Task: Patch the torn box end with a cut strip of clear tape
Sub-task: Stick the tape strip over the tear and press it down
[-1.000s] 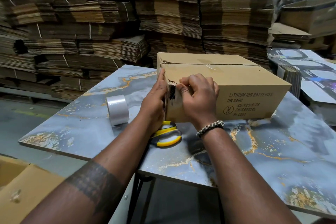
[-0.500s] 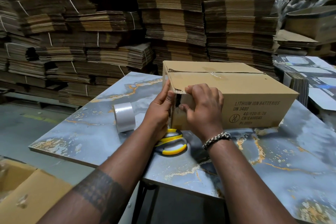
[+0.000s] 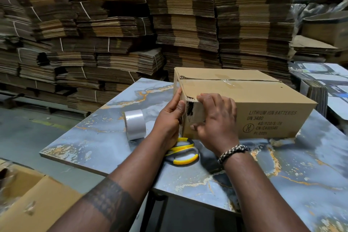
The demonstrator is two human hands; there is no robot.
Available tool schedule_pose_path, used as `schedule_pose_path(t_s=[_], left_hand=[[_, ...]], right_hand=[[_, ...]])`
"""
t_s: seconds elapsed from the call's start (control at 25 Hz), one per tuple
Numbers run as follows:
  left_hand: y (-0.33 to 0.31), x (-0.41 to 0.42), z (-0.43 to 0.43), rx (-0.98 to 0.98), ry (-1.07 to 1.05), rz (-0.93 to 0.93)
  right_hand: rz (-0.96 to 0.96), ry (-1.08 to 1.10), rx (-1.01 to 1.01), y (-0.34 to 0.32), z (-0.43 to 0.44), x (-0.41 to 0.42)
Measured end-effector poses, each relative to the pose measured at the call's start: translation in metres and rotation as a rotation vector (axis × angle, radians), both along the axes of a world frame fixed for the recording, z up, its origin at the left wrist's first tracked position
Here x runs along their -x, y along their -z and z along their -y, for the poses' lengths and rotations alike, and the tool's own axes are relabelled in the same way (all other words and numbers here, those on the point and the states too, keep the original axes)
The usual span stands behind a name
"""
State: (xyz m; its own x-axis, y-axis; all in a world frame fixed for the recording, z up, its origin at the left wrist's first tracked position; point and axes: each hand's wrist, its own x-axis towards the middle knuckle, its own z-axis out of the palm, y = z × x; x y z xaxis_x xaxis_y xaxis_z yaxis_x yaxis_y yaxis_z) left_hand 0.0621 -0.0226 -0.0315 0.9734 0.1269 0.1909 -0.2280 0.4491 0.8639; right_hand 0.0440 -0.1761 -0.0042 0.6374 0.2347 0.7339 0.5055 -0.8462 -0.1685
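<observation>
A brown cardboard box (image 3: 263,96) printed "LITHIUM ION BATTERIES" lies on the marbled table (image 3: 94,137). Its near-left corner has a dark torn hole (image 3: 190,108). My left hand (image 3: 167,120) presses flat against the box's left end, thumb right beside the tear. My right hand (image 3: 218,124) grips the front face, fingers hooked at the top edge and thumb pressing low near the corner. I cannot make out a clear tape strip over the tear. A roll of clear tape (image 3: 134,126) stands left of my hands. Yellow-handled scissors (image 3: 183,154) lie under my wrists.
Tall stacks of flattened cardboard (image 3: 113,34) fill the back. A pile of printed flat cartons (image 3: 323,84) sits right of the box. An open brown carton (image 3: 37,203) stands on the floor at lower left, beyond the table's near edge.
My right thumb has slid down the box corner, so the torn hole shows more. My left hand stays against the end. The box, tape roll and scissors have not moved.
</observation>
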Motion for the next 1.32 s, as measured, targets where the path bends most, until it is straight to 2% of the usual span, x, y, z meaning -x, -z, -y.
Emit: schedule_pose_path(t_s=[0.44, 0.88, 1.0, 1.12, 1.2, 1.32], left_hand=[[-0.005, 0.005, 0.003, 0.05, -0.01, -0.055], [0.001, -0.005, 0.002, 0.057, -0.025, -0.063], [-0.004, 0.003, 0.005, 0.059, -0.096, -0.039], [-0.014, 0.018, 0.004, -0.085, -0.315, 0.072], [-0.013, 0.022, 0.004, -0.218, -0.322, 0.171], [-0.012, 0.024, 0.008, -0.236, -0.276, 0.172]], right_hand=[[0.06, 0.0, -0.114, 0.004, -0.007, -0.004], [-0.015, 0.014, 0.004, 0.0, 0.0, -0.001], [-0.035, -0.004, 0.003, -0.002, 0.001, 0.001], [-0.038, -0.032, -0.056, -0.005, -0.001, 0.003], [-0.034, -0.018, -0.098, -0.006, -0.005, 0.002], [-0.04, 0.004, -0.134, -0.009, -0.008, -0.001]])
